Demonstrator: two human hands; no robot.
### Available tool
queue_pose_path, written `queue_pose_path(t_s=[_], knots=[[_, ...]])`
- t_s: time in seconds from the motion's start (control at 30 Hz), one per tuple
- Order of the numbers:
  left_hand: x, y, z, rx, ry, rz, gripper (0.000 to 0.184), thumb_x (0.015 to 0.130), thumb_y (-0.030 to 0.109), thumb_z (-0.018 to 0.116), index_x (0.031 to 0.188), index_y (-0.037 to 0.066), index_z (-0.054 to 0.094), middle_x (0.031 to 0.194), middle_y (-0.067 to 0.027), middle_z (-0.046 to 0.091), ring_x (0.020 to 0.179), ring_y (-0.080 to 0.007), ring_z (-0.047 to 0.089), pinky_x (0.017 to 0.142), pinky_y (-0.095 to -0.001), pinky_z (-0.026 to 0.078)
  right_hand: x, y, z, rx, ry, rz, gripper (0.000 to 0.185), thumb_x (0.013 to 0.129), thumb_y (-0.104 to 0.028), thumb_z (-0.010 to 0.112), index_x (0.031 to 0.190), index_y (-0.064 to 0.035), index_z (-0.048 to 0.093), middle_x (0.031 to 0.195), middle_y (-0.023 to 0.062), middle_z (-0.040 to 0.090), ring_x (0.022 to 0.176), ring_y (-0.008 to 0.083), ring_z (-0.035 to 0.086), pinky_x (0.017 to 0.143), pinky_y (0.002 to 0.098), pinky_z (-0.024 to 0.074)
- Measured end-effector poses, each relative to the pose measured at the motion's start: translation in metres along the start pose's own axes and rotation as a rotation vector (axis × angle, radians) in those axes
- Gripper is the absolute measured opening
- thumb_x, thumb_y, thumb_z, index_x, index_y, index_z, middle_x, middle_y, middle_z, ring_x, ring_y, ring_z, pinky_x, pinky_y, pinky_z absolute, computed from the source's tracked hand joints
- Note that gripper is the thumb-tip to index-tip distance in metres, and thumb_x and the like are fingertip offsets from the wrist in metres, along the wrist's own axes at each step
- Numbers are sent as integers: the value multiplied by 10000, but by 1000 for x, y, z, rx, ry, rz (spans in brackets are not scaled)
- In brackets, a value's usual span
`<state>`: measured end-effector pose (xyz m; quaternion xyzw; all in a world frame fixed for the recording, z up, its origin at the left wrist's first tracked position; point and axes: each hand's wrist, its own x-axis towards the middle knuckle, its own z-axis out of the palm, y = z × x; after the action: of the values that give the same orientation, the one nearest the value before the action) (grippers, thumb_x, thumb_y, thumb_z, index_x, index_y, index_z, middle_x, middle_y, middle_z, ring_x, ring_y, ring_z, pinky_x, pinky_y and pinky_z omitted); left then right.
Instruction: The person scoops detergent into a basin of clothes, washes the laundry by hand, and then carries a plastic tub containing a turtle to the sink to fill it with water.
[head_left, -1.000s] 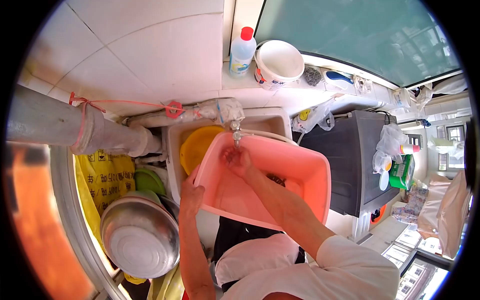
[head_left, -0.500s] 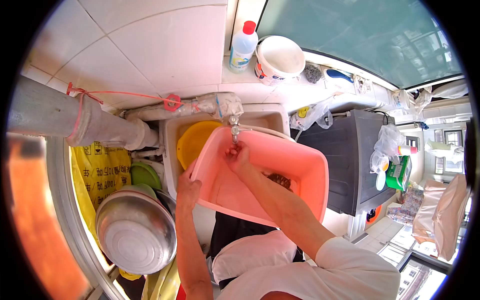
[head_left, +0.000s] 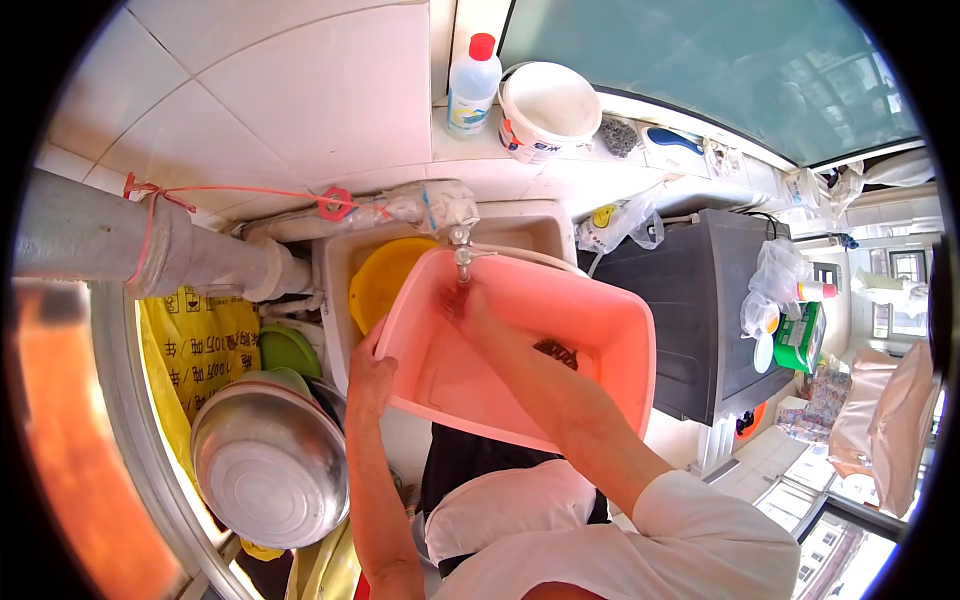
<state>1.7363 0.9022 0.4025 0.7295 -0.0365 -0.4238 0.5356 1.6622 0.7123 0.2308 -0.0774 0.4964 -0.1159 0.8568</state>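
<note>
A pink plastic tub point(head_left: 610, 335) rests tilted over the sink. My left hand point(head_left: 372, 372) grips its left rim, thumb and fingers closed around the edge. Inside the tub, my right hand point(head_left: 465, 305) is directly beneath the metal tap point(head_left: 462, 255); its fingers are blurred, and I cannot make out anything in them. A dark brown patterned thing, like a small turtle point(head_left: 556, 352), lies on the tub floor, partly hidden by my right forearm. Behind the tub's left side, a yellow basin point(head_left: 375, 280) sits in the sink point(head_left: 525, 225).
Left of me stand a metal bowl point(head_left: 270, 470) and a green basin point(head_left: 290, 348). On the ledge are a red-capped bottle point(head_left: 472, 90), a white bucket point(head_left: 550, 105), a steel scrubber point(head_left: 619, 137) and a blue brush point(head_left: 675, 140). A dark grey cabinet point(head_left: 670, 320) stands to the right.
My right hand has shifted slightly left and down beneath the tap, its fingers now more blurred. The left hand keeps its grip on the rim. The whole view has shifted slightly.
</note>
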Motion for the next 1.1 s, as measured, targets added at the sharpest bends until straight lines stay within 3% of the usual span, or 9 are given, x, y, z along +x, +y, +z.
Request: queue_pose_path(t_s=[0.03, 0.07, 0.23, 0.37, 0.77, 0.83, 0.97, 1.07, 1.1], knots=[[0, 0, 0, 0, 1, 0, 750, 755, -143, 450, 1477, 13, 575, 1276, -119, 690, 1098, -184, 645, 956, -247, 484, 1, 5, 5, -32, 215, -74, 206, 958, -273, 565, 807, -134, 562, 747, 57, 648, 744, 239, 665, 770, 452, 620], [0, -1, 0, -4, -2, 8, 753, 755, -143, 450, 1480, 16, 572, 1277, -119, 690, 1094, -182, 645, 953, -245, 483, 2, 7, 5, -33, 215, -72, 206, 958, -273, 565, 807, -134, 562, 747, 57, 648, 744, 239, 665, 770, 452, 620], [1, -4, -1, -28, -17, 34, 758, 756, -139, 454, 1490, 15, 562, 1281, -115, 687, 1086, -173, 643, 948, -242, 483, 10, 12, 0, 171, 74, -67, 229, 936, -251, 540, 730, -155, 508, 727, 60, 625, 745, 260, 651, 820, 447, 596], [0, -3, -1, -25, 0, 7, 752, 758, -133, 456, 1489, 7, 561, 1278, -111, 686, 1083, -167, 640, 952, -246, 483, 5, 7, 0, 40, 117, -46, 206, 927, -249, 539, 751, -141, 542, 759, 73, 652, 764, 265, 662, 809, 445, 594], [1, -4, -1, 3, 7, 17, 753, 758, -127, 451, 1490, 10, 563, 1284, -118, 691, 1082, -176, 647, 950, -247, 487, 19, -7, -26, -60, -21, 92, 199, 978, -264, 540, 964, -114, 670, 737, 33, 611, 767, 209, 652, 749, 385, 574], [1, -4, 0, -3, 12, 4, 755, 758, -129, 448, 1491, 12, 564, 1290, -119, 691, 1077, -177, 650, 945, -247, 490, -27, -22, 1, -525, 57, 29, 204, 1007, -248, 542, 1055, -98, 670, 854, 48, 662, 819, 191, 666, 733, 364, 575], [3, -7, -2, -33, 0, -41, 770, 756, -141, 444, 1499, 24, 563, 1296, -121, 691, 1067, -182, 662, 933, -247, 500, -58, -47, -4, -804, -37, -128, 239, 1010, -226, 595, 1202, -106, 672, 989, 54, 691, 931, 184, 675, 776, 387, 587], [2, -2, -1, -33, -7, -32, 780, 757, -153, 447, 1504, 37, 565, 1290, -127, 694, 1070, -184, 670, 935, -253, 505, -117, -98, -6, -1282, -256, -94, 330, 1002, -221, 639, 1314, -120, 676, 1171, 68, 703, 1091, 185, 661, 874, 411, 586], [-1, 3, 1, -25, -2, -40, 783, 755, -155, 452, 1504, 40, 566, 1294, -130, 692, 1076, -187, 671, 938, -256, 506, -123, -108, -11, -1575, -355, -258, 364, 991, -209, 648, 1345, -125, 673, 1228, 78, 702, 1152, 199, 646, 927, 405, 570]])
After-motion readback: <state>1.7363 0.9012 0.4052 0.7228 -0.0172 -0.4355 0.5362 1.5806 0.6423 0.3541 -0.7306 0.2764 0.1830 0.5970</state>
